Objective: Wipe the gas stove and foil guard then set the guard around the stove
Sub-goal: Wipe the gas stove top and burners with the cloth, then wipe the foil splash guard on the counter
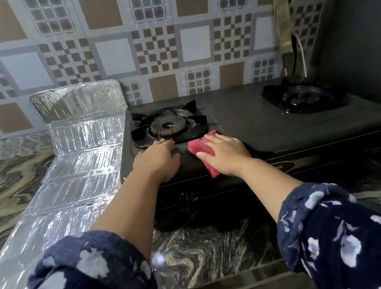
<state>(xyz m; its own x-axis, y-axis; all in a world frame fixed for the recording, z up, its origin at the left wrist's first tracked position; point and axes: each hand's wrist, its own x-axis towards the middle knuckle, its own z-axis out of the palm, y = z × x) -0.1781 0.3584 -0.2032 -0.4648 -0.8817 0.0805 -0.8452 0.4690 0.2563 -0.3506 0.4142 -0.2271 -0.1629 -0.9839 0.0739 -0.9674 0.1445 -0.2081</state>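
Note:
A black two-burner gas stove (268, 115) stands on the marbled counter against the tiled wall. My right hand (224, 152) presses a red cloth (197, 147) flat on the stove top, just in front of the left burner (168, 125). My left hand (156, 159) rests on the stove's front left part, fingers reaching the burner grate's edge. The shiny foil guard (74, 170) lies unfolded on the counter left of the stove, its far panel leaning up against the wall.
The right burner (303, 97) sits near a dark side wall. A power strip with cables (284, 23) hangs on the wall behind it. Marbled counter (214, 242) stretches in front of the stove and left of the foil.

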